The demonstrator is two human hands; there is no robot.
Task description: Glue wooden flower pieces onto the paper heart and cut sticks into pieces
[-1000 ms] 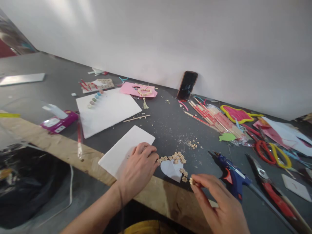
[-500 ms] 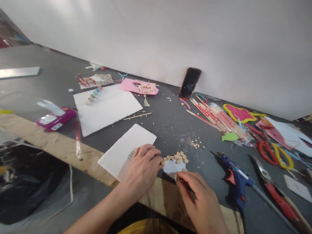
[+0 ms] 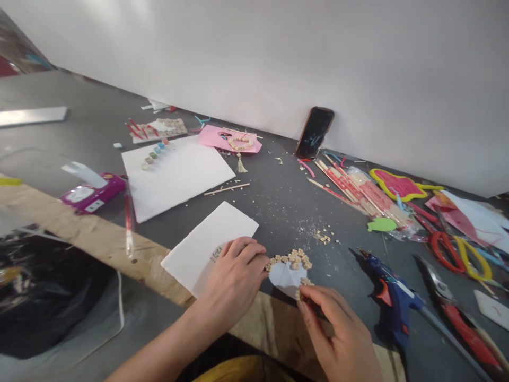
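Note:
A small pale heart-shaped paper piece (image 3: 287,277) lies near the front edge, with clustered tan wooden bits (image 3: 298,258) along its upper rim. My left hand (image 3: 234,276) rests over the corner of a white card (image 3: 207,246), its curled fingertips at the heart's left edge; what they grip, if anything, is hidden. My right hand (image 3: 338,329) is at the heart's lower right, thumb and index finger pinched on small tan bits (image 3: 303,285) beside the edge. Loose bits (image 3: 324,236) and crumbs are scattered behind the heart.
To the right lie a blue glue gun (image 3: 393,297), red-handled pliers (image 3: 457,318), scissors (image 3: 445,251) and wrapped sticks (image 3: 345,185). A phone (image 3: 315,132) leans against the wall. White paper (image 3: 175,180) and a purple packet (image 3: 93,193) lie left.
My right hand has shifted slightly right along the heart's lower right edge, where more tan bits now show. My left hand stays at the heart's left side. The view has shifted a little.

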